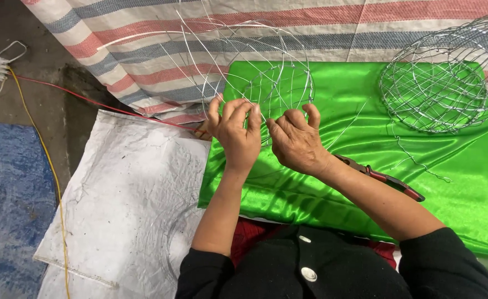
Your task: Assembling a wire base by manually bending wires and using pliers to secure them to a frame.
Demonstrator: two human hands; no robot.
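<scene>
My left hand and my right hand are side by side over a shiny green cloth, both gripping the near edge of a thin silver wire frame. The frame is a loose, open lattice of curved wires that rises away from me. Fingers of both hands are curled around its wires, the thumbs close together. Part of a red-handled pair of pliers lies on the cloth under my right forearm.
A rounded wire basket sits at the cloth's far right. A striped red, white and blue tarp lies behind. A white sack sheet, a blue mat, yellow and red cables and a white connector are at left.
</scene>
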